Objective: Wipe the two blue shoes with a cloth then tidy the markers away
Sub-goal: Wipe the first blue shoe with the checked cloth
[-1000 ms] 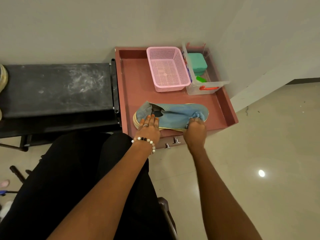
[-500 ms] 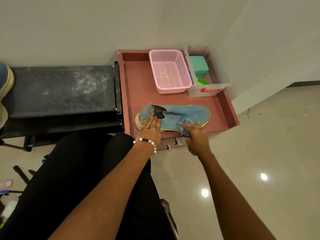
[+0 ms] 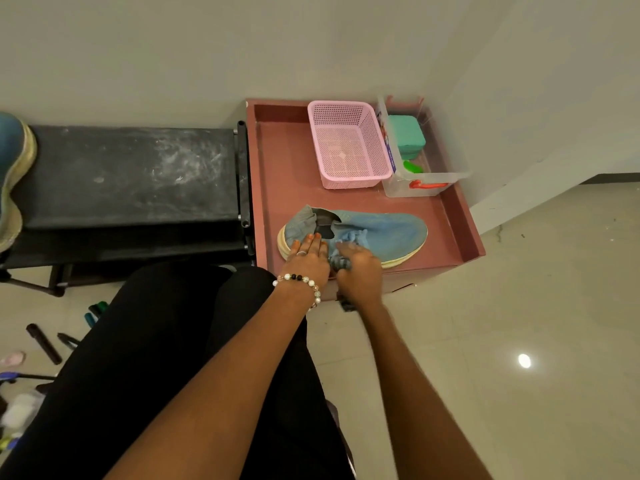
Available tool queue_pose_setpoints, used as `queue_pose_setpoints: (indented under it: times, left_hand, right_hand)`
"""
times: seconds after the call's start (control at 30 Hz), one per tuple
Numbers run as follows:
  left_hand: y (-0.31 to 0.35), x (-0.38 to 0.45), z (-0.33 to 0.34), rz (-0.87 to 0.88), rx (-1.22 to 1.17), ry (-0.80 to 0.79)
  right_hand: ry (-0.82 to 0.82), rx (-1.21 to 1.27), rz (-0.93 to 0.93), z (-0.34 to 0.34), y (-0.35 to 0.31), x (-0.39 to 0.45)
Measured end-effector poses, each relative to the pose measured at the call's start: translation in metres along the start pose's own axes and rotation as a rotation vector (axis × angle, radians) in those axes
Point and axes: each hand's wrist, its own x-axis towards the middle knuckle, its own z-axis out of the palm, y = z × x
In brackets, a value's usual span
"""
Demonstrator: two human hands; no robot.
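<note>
Soft knit blue shoe [image 3: 388, 233] yields under our flat left hand [image 3: 309, 258]; right hand [image 3: 358, 271] clutches cloth [image 3: 341, 261]; grip the firm sole.

Left hand [image 3: 309, 255] lies flat, fingers straight; right hand [image 3: 358, 268] curls in a grip.

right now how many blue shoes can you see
2. One shoe lies on the red tray, under the left hand and right hand. The other shoe sits on the black bench, cut off at the frame's left edge.
</note>
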Motion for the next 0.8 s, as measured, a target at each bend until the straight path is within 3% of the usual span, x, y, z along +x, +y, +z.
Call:
queue_pose_setpoints:
  times: [0.07, 0.13, 0.23, 0.33, 0.4, 0.5, 0.6, 0.7, 0.8]
  left_hand:
    - [-0.001, -0.001, 0.001, 0.009, -0.005, 0.01]
    - [-0.001, -0.001, 0.002, 0.014, -0.001, 0.022]
    - [-0.001, 0.001, 0.001, 0.008, 0.001, 0.023]
    - [0.001, 0.003, 0.002, -0.01, -0.004, 0.028]
    - [0.001, 0.004, 0.001, -0.016, -0.028, 0.013]
    - [-0.001, 0.003, 0.001, -0.006, -0.03, 0.008]
    - [0.0, 0.002, 0.005, -0.004, -0.012, 0.028]
    - [0.001, 0.004, 0.006, -0.02, -0.024, 0.025]
    - [0.001, 0.006, 0.003, -0.026, -0.028, 0.002]
  right_hand:
    - [-0.08, -0.028, -0.084, -0.014, 0.024, 0.003]
    - [-0.055, -0.102, -0.061, -0.028, 0.046, 0.005]
    - [0.016, -0.297, 0.1, -0.03, 0.052, 0.006]
    - [0.011, -0.328, 0.296, -0.01, 0.017, 0.015]
    - [-0.023, -0.238, 0.237, 0.001, -0.006, 0.015]
    - [-0.078, -0.028, -0.025, -0.009, -0.007, 0.005]
    - [-0.166, -0.023, 0.031, -0.037, 0.018, 0.01]
    - [-0.093, -0.071, 0.166, -0.027, 0.013, 0.023]
    - [-0.064, -0.131, 0.12, 0.002, -0.007, 0.01]
